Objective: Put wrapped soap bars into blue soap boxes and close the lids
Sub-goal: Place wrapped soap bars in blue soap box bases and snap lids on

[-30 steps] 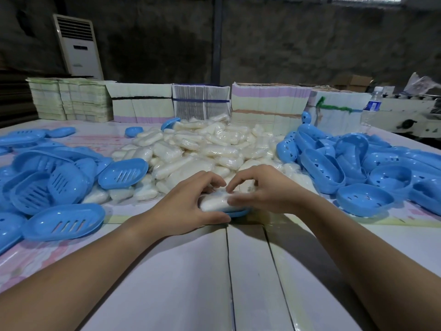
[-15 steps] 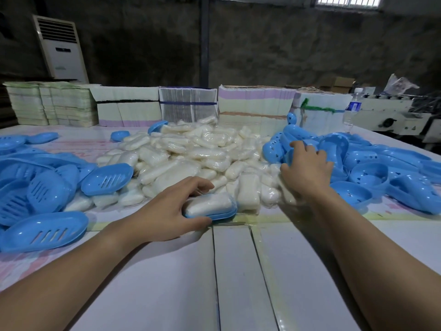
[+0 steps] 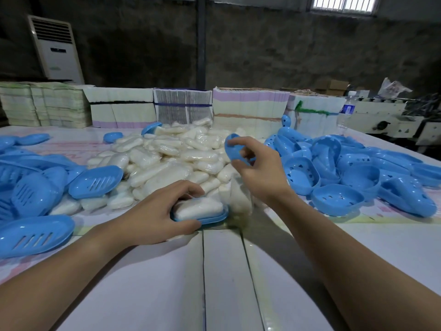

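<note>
A wrapped white soap bar (image 3: 198,207) lies in a blue soap box base (image 3: 210,219) at the near edge of the soap pile. My left hand (image 3: 155,216) grips that base from the left, thumb in front and fingers behind. My right hand (image 3: 259,167) is raised above the pile and holds a blue lid (image 3: 235,150) tilted on edge, up and to the right of the filled base. A big heap of wrapped soap bars (image 3: 171,161) fills the middle of the table.
Slotted blue lids (image 3: 95,181) are piled on the left, and blue box halves with holes (image 3: 338,199) on the right. Stacks of flat cartons (image 3: 248,108) line the table's far edge, with a water bottle (image 3: 346,111) beside them. White boards (image 3: 214,283) lie nearest me.
My right hand reached into the blue pile on the right, took a lid and brought it back up towards the middle. My left hand stayed on the filled base.
</note>
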Demonstrator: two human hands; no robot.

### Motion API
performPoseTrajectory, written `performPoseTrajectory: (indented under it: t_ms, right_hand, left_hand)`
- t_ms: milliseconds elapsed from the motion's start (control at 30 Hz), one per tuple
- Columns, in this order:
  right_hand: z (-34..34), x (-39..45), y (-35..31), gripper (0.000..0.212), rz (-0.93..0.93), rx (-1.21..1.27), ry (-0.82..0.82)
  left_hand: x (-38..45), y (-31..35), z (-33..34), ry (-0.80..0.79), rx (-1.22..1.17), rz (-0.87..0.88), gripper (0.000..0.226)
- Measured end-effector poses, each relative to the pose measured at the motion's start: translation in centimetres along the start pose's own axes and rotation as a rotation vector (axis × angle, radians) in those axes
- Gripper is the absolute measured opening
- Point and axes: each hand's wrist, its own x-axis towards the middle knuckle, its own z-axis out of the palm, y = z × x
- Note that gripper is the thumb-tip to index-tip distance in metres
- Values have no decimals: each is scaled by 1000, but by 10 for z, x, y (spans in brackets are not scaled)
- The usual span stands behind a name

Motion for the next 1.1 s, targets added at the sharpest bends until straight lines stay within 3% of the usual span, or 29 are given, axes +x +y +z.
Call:
performPoseTrajectory:
  t_ms: [133,233,300,367,533,700,833,1000,1100]
  right_hand:
    - [6,-3,-21,50,198,654,-97]
    - [15,-7,-28,50,319,1035,-170]
    - [20,-10,-32,48,358,1172,-231]
    - [23,-13,-34,49,364,1200,-295]
    - [23,-17,-36,50,316,1034,-391]
    - [6,-6,-29,50,1,210,-232]
    - [-4,-4,-20,65,-86,56,-499]
    - [0,-4,-13,49,-107,-112,-660]
    - [4,-7,-10,57,-89,-184,-773]
  left_hand:
    - [1,-1,0,-19,-57,-24,57]
    - [3,2,5,58,-248,-93,85]
    - [5,6,8,115,-412,-149,94]
    - [7,9,10,134,-453,-146,85]
    - [8,10,13,198,-484,-152,71]
    - [4,13,4,196,-390,-143,73]
    - [1,17,-2,146,-278,-109,76]
    - [0,13,-10,-17,-2,-77,69]
    - [-2,10,-12,-60,28,-72,57]
